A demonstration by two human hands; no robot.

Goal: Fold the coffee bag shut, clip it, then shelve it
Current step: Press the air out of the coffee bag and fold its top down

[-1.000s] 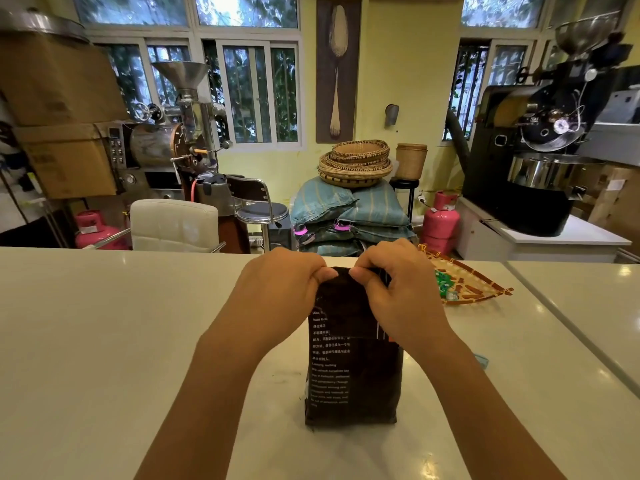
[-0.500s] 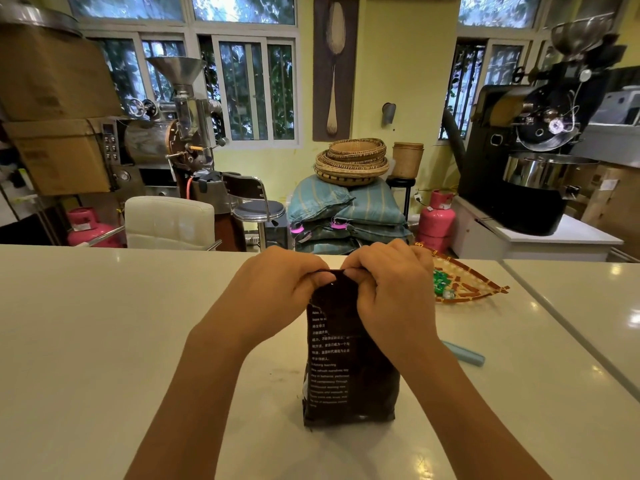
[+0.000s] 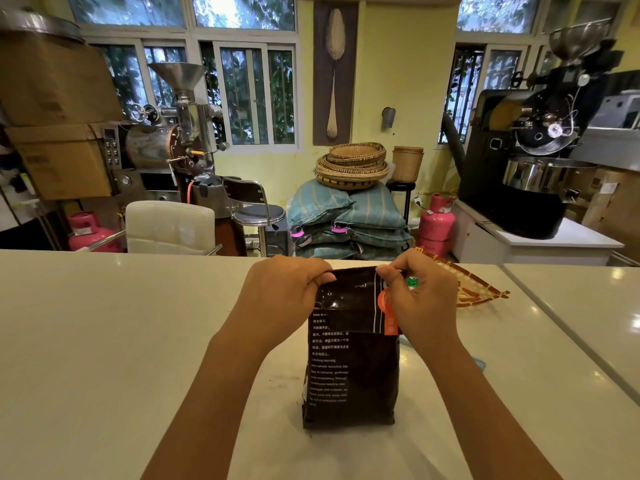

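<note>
A dark brown coffee bag (image 3: 351, 375) with white print stands upright on the white counter (image 3: 104, 341) in front of me. Its top flap is folded down toward me and shows white stripes and an orange label. My left hand (image 3: 280, 296) pinches the flap's upper left corner. My right hand (image 3: 422, 299) grips the upper right corner. A light blue clip (image 3: 479, 362) lies on the counter behind my right forearm, mostly hidden.
A flat woven tray (image 3: 474, 289) holding something green lies on the counter right of the bag. A seam (image 3: 554, 330) splits the counter at the right. Beyond the far edge stand a white chair, a stool, sacks, pink gas cylinders and roasting machines.
My hands have drawn apart to the bag's top corners. The top flap is now folded down toward me, showing its striped, orange-labelled side.
</note>
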